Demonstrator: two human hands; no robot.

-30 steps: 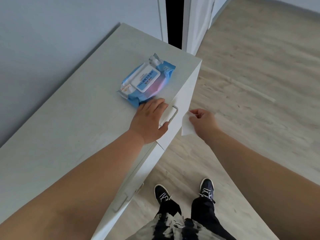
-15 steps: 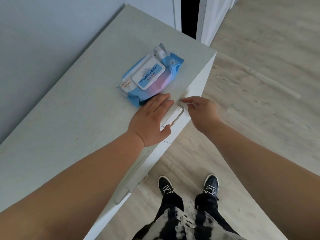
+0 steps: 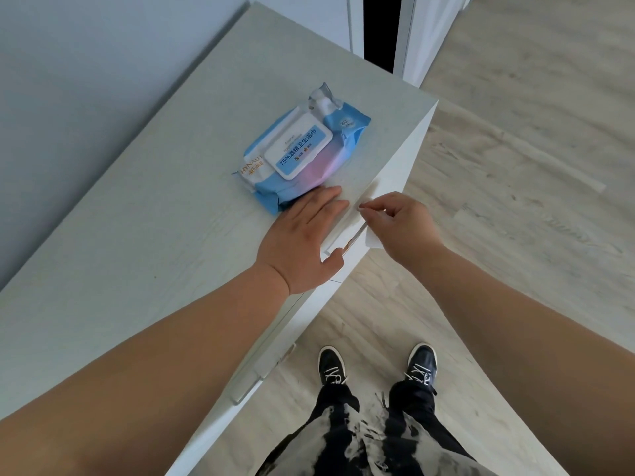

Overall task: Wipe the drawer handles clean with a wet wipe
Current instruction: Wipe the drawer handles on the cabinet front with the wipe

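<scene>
Now the right hand [image 3: 400, 223] pinches the wet wipe [image 3: 372, 239] against the top drawer handle [image 3: 343, 240]; the left hand [image 3: 302, 242] rests flat on the tabletop [image 3: 137, 235] beside it. Next, likely a slide along the handle.

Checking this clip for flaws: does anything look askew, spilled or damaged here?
Nothing stands out. The wet wipe pack lies closed on the dresser top, the left hand rests flat beside it, and the right hand pinches a wipe at the top drawer handle.
</scene>
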